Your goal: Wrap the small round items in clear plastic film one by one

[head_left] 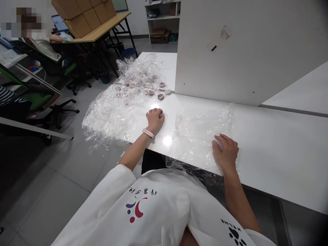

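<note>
My left hand (154, 120), with a pink band at the wrist, rests on the white table with its fingers curled round something small and dark, mostly hidden. Just beyond it lies a small brown wrapped piece (160, 97). Several similar pieces sit among a heap of crumpled clear plastic wrap (110, 106) on the left. In front of me a sheet of clear plastic film (194, 133) is spread flat, its near end hanging over the table edge. On the film's right side my right hand (226, 152) is curled, a pale, shiny thing showing between thumb and fingers; its kind is unclear.
A tall white panel (238, 51) stands along the far side of the table (282, 147). Part of the plastic heap overhangs the left edge. Further back are a wooden desk with cardboard boxes (89, 20), a seated person (47, 48), office chairs and a shelf (164, 17).
</note>
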The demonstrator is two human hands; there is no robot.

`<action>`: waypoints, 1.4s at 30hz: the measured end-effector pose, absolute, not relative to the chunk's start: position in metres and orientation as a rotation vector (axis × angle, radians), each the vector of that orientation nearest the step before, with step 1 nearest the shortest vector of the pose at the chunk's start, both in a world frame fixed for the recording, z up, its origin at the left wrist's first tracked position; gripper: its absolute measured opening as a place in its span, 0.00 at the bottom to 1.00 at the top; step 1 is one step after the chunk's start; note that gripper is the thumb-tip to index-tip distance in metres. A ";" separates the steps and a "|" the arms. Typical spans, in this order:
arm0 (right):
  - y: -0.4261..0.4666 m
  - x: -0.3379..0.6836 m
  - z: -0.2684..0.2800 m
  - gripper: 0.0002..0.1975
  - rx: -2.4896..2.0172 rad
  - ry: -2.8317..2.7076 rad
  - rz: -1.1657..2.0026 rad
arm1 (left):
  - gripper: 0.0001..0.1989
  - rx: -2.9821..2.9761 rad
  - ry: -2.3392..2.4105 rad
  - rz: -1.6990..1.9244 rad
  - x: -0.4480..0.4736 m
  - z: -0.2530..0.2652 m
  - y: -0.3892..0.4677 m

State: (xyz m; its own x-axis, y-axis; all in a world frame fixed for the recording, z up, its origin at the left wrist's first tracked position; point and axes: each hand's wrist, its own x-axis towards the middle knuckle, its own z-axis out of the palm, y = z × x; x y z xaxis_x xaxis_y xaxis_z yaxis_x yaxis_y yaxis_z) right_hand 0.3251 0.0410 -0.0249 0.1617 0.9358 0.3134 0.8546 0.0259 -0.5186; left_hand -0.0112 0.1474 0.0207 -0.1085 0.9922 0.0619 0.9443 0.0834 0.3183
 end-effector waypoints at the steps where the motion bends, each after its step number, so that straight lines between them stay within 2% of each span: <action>1: 0.041 0.325 -0.024 0.19 -1.842 -1.716 0.176 | 0.12 2.017 2.183 0.431 -0.009 0.019 0.146; 8: 0.050 0.335 -0.016 0.26 -2.008 -1.957 0.204 | 0.10 2.092 2.251 0.404 -0.022 0.019 0.147; 11: 0.059 0.340 -0.016 0.28 -2.059 -1.970 0.194 | 0.08 2.060 2.151 0.751 -0.003 0.034 0.145; 13: 0.066 0.341 -0.016 0.29 -2.075 -1.964 0.175 | 0.07 2.153 1.868 1.038 0.031 0.044 0.134; 15: 0.075 0.341 -0.017 0.29 -2.079 -1.961 0.155 | 0.06 2.315 1.511 1.140 0.075 0.049 0.115; 18: 0.092 0.344 -0.020 0.29 -2.076 -1.957 0.148 | 0.09 2.559 1.220 0.915 0.133 0.039 0.090; 22: 0.112 0.353 -0.020 0.29 -2.041 -1.948 0.176 | 0.12 2.745 1.097 0.493 0.162 0.015 0.080; 24: 0.110 0.357 -0.013 0.29 -2.045 -1.914 0.236 | 0.17 2.723 1.109 0.454 0.154 0.015 0.077; 26: 0.096 0.360 -0.001 0.30 -2.008 -1.863 0.281 | 0.27 2.680 1.079 0.505 0.134 0.024 0.067; 29: 0.048 0.363 0.015 0.35 -1.680 -2.093 0.306 | 0.39 2.664 0.788 0.461 0.087 0.035 0.038; 30: 0.027 0.363 0.016 0.38 -1.511 -2.255 0.329 | 0.39 2.652 0.726 0.411 0.071 0.034 0.027; 32: -0.012 0.361 0.011 0.38 -1.281 -2.473 0.372 | 0.28 2.610 0.750 0.403 0.045 0.025 0.006; 34: -0.041 0.358 0.001 0.27 -1.244 -2.471 0.352 | 0.13 2.516 0.851 0.544 0.032 0.013 -0.009; 35: -0.050 0.356 -0.002 0.21 -1.264 -2.405 0.330 | 0.09 2.442 0.899 0.652 0.030 0.010 -0.013; 38: -0.051 0.354 0.005 0.11 -1.325 -2.177 0.349 | 0.06 2.124 1.082 0.963 0.037 0.016 -0.007; 42: 0.000 0.352 0.045 0.14 -1.533 -2.072 0.631 | 0.10 1.839 1.287 1.029 0.053 0.043 0.045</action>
State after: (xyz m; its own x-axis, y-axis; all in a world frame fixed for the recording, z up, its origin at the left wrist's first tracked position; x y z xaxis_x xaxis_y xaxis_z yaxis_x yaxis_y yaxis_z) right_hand 0.3519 0.0002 0.0451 -0.2545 0.9611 0.1078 0.7379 0.2650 -0.6208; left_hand 0.0526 0.0447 0.0425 0.2061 0.9514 0.2289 0.4324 -0.2984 0.8509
